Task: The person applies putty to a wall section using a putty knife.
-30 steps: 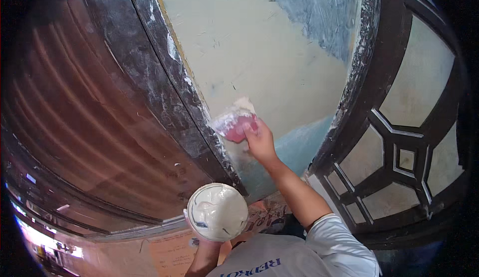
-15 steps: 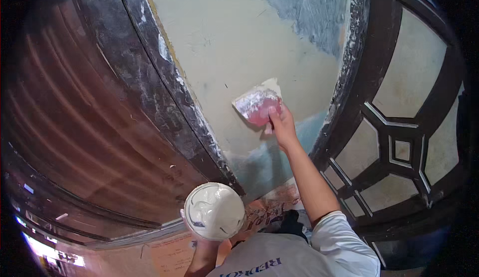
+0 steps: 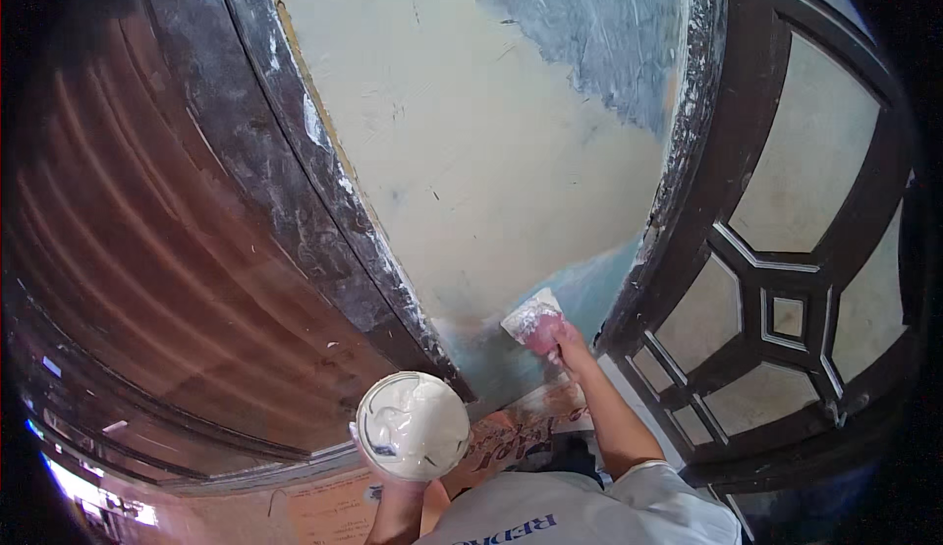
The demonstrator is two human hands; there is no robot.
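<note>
My right hand (image 3: 570, 345) grips a wide putty knife (image 3: 536, 321) with a reddish handle end, its blade smeared with white filler. The blade lies against or very close to the lower part of the wall (image 3: 462, 182), at the border between the cream coating and the bare blue-green strip (image 3: 475, 360). Low and to the left, my left hand (image 3: 395, 481) supports a round white tub (image 3: 416, 425) from underneath. Glossy off-white filler shows inside the tub; most of the left fingers are hidden by it.
Grey-blue uncoated wall (image 3: 609, 39) shows at the upper right. Dark, filler-spattered trim (image 3: 339, 187) borders the wall at left. Beyond it is a reddish-brown glossy panel (image 3: 187, 280). A dark lattice door with pale panes (image 3: 786, 317) stands at right. Printed orange-brown sheeting (image 3: 324, 506) covers the floor.
My right hand has moved the putty knife down the wall, from the cream area to near the blue-green strip. The tub has shifted slightly left and down.
</note>
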